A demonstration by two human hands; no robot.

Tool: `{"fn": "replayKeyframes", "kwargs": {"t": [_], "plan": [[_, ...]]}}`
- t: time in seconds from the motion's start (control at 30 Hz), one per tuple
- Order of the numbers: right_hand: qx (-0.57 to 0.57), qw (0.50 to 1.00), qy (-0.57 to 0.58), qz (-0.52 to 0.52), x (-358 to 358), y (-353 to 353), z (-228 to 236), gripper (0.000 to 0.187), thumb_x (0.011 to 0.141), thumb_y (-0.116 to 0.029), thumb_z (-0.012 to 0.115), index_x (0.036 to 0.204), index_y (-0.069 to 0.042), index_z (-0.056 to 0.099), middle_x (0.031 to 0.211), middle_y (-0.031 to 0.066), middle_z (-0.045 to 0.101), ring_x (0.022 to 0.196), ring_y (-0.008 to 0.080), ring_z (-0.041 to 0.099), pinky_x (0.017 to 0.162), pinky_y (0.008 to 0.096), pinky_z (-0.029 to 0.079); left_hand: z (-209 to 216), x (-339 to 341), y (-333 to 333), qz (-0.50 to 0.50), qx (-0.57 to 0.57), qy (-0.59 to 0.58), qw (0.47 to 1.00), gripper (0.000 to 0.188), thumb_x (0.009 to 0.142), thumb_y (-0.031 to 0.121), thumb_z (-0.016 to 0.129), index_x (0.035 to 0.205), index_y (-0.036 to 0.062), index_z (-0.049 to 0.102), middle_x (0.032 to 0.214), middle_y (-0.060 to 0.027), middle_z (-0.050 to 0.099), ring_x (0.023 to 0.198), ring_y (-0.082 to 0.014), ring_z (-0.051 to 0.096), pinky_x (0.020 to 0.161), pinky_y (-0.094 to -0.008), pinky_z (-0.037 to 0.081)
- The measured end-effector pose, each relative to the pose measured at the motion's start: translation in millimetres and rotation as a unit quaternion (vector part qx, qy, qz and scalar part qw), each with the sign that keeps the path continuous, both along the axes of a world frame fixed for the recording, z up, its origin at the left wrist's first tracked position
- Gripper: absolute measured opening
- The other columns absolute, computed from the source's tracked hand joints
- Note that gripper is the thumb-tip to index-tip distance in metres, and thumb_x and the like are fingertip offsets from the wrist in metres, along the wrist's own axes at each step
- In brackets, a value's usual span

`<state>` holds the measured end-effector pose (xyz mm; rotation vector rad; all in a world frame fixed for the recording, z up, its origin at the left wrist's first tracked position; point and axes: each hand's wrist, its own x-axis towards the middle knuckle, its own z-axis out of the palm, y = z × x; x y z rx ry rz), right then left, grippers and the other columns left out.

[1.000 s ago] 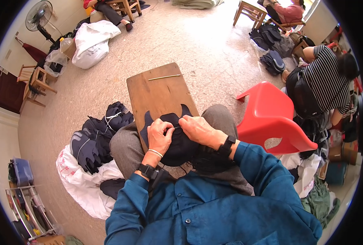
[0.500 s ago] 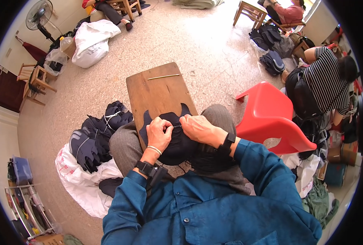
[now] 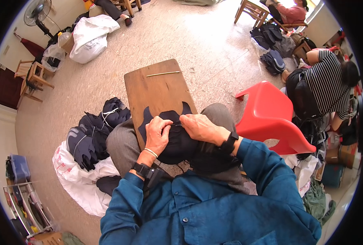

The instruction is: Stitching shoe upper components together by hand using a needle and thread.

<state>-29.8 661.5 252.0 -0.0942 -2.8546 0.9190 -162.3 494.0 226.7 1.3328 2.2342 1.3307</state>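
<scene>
A dark navy fabric piece (image 3: 179,147) with two pointed tabs lies over the near end of a wooden board (image 3: 157,90) and my lap. My left hand (image 3: 156,132) is closed on the fabric, thumb and fingers pinched at its upper middle. Just to the right, my right hand (image 3: 202,128) is pinched closed on a short, thin, needle-like thing (image 3: 176,125) that spans the gap between my fingertips. Its exact kind is too small to tell. Near the board's far end lies a thin straight rod (image 3: 163,74).
Bundles of dark fabric pieces (image 3: 83,143) lie at my left on a white sack (image 3: 77,185). A red plastic chair (image 3: 267,114) stands close on my right, and beyond it a person in a striped top (image 3: 326,85) bends over. A white bag (image 3: 89,38) is farther off.
The whole view has shifted slightly. My left fingers have stretched a little toward the right hand, still pinching at the same part of the fabric.
</scene>
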Motion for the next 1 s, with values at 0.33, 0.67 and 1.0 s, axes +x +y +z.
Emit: {"fn": "replayKeyframes", "kwargs": {"t": [0.33, 0.67, 1.0], "plan": [[0.037, 0.997, -0.056, -0.048, 19, 2, 17, 0.008, 0.089, -0.006, 0.053, 0.092, 0.001, 0.054, 0.081, 0.0237, 0.064, 0.079, 0.0446, 0.066, 0.068, 0.0519, 0.053, 3, -6, -1, 0.003, 0.026, 0.057, 0.998, 0.009, 0.08, 0.002, 0.073, 0.088, 0.0052, 0.072, 0.074, -0.0053, 0.052, 0.066, -0.019, 0.054, 0.061, -0.0329, 0.042], [-0.054, 0.987, 0.056, -0.139, 3, -10, -1, 0.011, 0.092, -0.015, 0.06, 0.09, -0.005, 0.065, 0.088, 0.0154, 0.064, 0.087, 0.0379, 0.066, 0.077, 0.0462, 0.053, 3, -2, 1, 0.033, 0.007, 0.055, 0.998, 0.01, 0.075, 0.009, 0.081, 0.08, 0.0079, 0.072, 0.072, -0.0028, 0.054, 0.067, -0.0185, 0.057, 0.066, -0.033, 0.044], [0.015, 0.992, 0.064, -0.103, -4, -15, -21, 0.009, 0.089, -0.011, 0.06, 0.088, -0.002, 0.061, 0.085, 0.0168, 0.063, 0.086, 0.0382, 0.065, 0.076, 0.0474, 0.053, 5, -3, 5, 0.034, -0.09, 0.045, 0.994, 0.012, 0.074, 0.017, 0.081, 0.078, 0.0119, 0.071, 0.078, -0.0025, 0.057, 0.083, -0.0212, 0.06, 0.08, -0.038, 0.039]]}}
